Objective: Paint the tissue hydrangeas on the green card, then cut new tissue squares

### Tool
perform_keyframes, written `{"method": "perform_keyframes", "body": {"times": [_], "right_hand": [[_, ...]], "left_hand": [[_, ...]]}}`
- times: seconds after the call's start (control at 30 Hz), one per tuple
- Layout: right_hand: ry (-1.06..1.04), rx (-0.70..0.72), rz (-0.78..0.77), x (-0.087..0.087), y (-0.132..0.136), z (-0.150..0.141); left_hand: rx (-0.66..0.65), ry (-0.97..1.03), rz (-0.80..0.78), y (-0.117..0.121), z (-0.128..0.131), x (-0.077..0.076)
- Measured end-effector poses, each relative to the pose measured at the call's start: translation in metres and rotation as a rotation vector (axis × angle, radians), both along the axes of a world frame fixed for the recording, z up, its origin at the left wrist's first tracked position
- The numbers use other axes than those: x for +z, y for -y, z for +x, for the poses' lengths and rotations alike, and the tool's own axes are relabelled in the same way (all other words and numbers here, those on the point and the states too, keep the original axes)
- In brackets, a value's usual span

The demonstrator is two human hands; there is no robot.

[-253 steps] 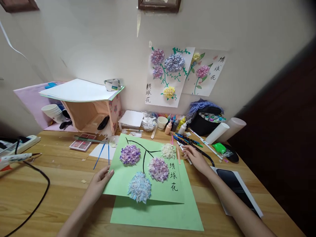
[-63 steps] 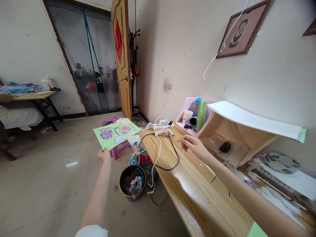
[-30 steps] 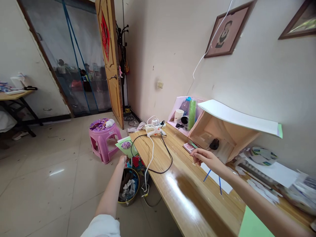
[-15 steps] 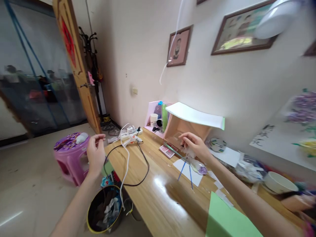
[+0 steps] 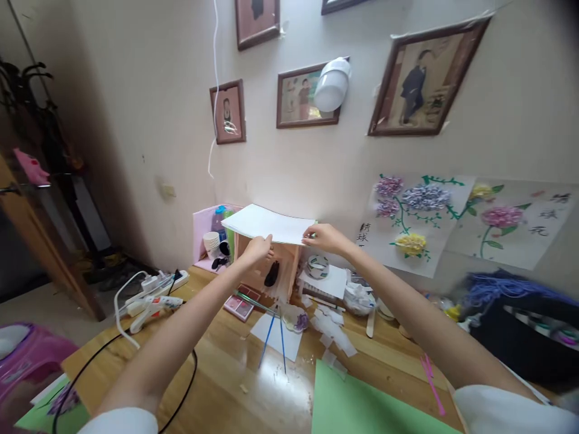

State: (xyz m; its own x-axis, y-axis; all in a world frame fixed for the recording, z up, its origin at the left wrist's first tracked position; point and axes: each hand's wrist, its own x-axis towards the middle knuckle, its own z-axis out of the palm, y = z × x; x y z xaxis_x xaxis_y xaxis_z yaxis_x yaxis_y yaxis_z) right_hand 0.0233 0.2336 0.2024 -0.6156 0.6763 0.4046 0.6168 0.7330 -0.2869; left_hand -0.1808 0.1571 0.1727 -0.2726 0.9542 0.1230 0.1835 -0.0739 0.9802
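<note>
On top of the peach-coloured, open-fronted box (image 5: 290, 274) at the back of the wooden table (image 5: 217, 361) lies a thin, slightly bowed stack of white paper sheets (image 5: 271, 224). Its long axis runs from left to right, the right end set a little nearer the viewer, with a trace of green at the far right corner. The person's left hand (image 5: 260, 248) grips the near edge between thumb and curled fingers; the right hand (image 5: 326, 239) pinches the near right corner between thumb and fingertips.

On the wall to the right hang two white paper posters with raised flowers. The right poster (image 5: 513, 238) bears the black handwritten characters 绣球花; on the left poster (image 5: 418, 220), 绣球 can be read above the right forearm. Printed marks on the round white roll (image 5: 316, 260) beside the box are too small to read.
</note>
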Motion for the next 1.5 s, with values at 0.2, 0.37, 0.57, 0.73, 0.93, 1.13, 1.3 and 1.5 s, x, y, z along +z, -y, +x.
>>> {"method": "perform_keyframes", "body": {"times": [0.2, 0.37, 0.57, 0.73, 0.93, 1.13, 1.3, 1.5], "right_hand": [[0.132, 0.055, 0.03, 0.006, -0.002, 0.001], [0.197, 0.096, 0.056, 0.009, -0.003, 0.0], [0.222, 0.124, 0.059, 0.011, -0.007, 0.002], [0.239, 0.095, 0.086, 0.01, -0.005, 0.002], [0.265, -0.036, 0.183, 0.003, 0.005, -0.012], [0.291, -0.12, 0.224, 0.002, -0.003, -0.018], [0.264, -0.067, 0.253, 0.003, -0.005, -0.008], [0.313, 0.043, 0.246, 0.003, 0.003, -0.007]], "left_hand": [[-0.048, 0.343, -0.045, -0.023, 0.014, -0.027], [-0.009, 0.495, 0.082, -0.023, 0.02, -0.034], [0.054, 0.489, 0.145, -0.03, 0.023, -0.041], [0.071, 0.437, 0.121, -0.034, 0.023, -0.043], [0.103, 0.407, 0.095, -0.035, 0.024, -0.042], [0.114, 0.452, 0.136, -0.028, 0.025, -0.04], [0.109, 0.515, 0.188, -0.028, 0.028, -0.04], [0.129, 0.52, 0.209, -0.035, 0.035, -0.046]]}}
